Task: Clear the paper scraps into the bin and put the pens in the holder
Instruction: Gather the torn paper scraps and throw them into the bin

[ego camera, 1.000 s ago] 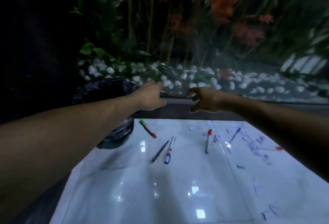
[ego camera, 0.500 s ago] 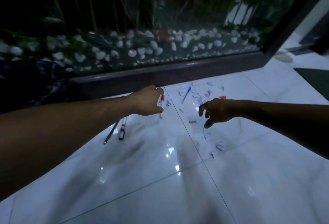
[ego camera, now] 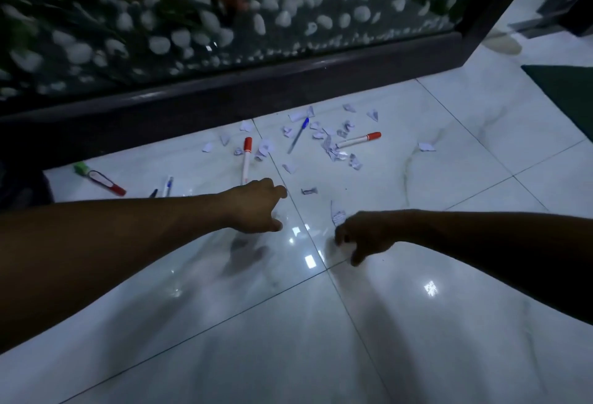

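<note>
Several paper scraps (ego camera: 335, 150) lie scattered on the white tiled floor (ego camera: 321, 323), with a single scrap (ego camera: 309, 191) nearer me. Among them are a red-capped marker (ego camera: 246, 159), a blue pen (ego camera: 298, 135) and another red-capped marker (ego camera: 359, 139). Further left lie a green-and-red marker (ego camera: 99, 179) and two pens (ego camera: 167, 185) partly hidden by my left forearm. My left hand (ego camera: 256, 208) reaches forward, fingers loose, holding nothing. My right hand (ego camera: 362, 236) hovers low over the floor, fingers curled down beside a scrap (ego camera: 338, 216), thumb apart. No pen holder is in view.
A dark kerb (ego camera: 224, 92) runs along the back, below glass fronting white pebbles (ego camera: 192, 28) and plants. A dark shape, apparently the bin's bag (ego camera: 22, 185), shows at the left edge. A green mat (ego camera: 571, 92) lies at the right.
The view has swung down and to the right. Both hands have dropped toward the floor. My right hand has come nearer me, down to the nearest scraps.
</note>
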The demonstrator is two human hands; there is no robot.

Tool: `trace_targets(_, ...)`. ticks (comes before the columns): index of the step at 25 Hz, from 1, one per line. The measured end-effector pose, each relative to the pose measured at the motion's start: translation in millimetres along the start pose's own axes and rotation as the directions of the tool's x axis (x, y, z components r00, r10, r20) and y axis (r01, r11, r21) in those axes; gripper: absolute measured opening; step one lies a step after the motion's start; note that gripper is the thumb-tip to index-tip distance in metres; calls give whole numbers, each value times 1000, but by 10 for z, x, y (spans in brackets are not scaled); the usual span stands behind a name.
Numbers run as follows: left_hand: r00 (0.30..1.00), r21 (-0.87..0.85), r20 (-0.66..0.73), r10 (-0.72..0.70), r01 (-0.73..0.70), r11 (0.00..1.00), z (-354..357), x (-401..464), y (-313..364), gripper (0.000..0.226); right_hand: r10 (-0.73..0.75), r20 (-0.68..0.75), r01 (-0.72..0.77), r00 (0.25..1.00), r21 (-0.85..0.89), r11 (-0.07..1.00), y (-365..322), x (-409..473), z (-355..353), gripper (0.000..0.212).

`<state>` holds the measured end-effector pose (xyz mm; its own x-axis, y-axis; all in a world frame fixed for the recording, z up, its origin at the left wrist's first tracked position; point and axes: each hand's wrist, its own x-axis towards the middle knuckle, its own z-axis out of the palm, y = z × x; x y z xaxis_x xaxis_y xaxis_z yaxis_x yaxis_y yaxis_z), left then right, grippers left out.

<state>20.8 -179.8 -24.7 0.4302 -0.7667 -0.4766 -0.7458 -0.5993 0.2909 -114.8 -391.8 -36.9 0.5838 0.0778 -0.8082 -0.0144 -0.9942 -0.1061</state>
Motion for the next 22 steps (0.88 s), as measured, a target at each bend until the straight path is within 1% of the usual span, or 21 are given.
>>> trace_targets(2,1000,-5,20,-9,9,1000,70,203,117,73,-46,-177,56,983,55,997,140,109,-77,55)
trace_targets(3,1000,-4,25,-13,13,1000,84,289,176,73,-58,-237,74,970,62,995,207,164,-101,55)
trace_targets(5,999,4,35,-21,21,1000,42,404,269,74,-95,-321,122,942,66,990,360,236,-148,46)
trace_targets(7,998,-10,56,-23,23,1000,-30,372,339,75,-121,-351,153,929,64,986,490,228,-175,31)
trace_targets(9,998,-2,44,-47,47,999,-75,279,311,75,-145,-327,164,934,32,986,566,180,-191,25)
trace_targets(11,997,-4,15,-81,81,997,-134,228,234,76,-153,-282,163,947,11,987,608,122,-211,25)
trace_targets(14,992,-22,10,-128,129,991,-177,237,161,77,-125,-265,133,956,13,991,701,44,-227,27)
trace_targets(16,992,-25,-1,-126,126,992,-210,315,182,76,-101,-203,101,974,-10,995,769,-51,-186,29)
trace_targets(19,992,-66,-12,-127,126,990,-239,474,167,76,-60,-53,57,997,-57,997,793,-104,-5,35)
trace_targets(21,989,-99,-17,-144,142,985,-256,638,94,75,-40,-32,40,999,-26,999,819,-104,79,43)
trace_targets(22,986,-99,-21,-167,164,981,-256,715,52,76,-41,-54,41,998,-3,999,834,-86,96,46)
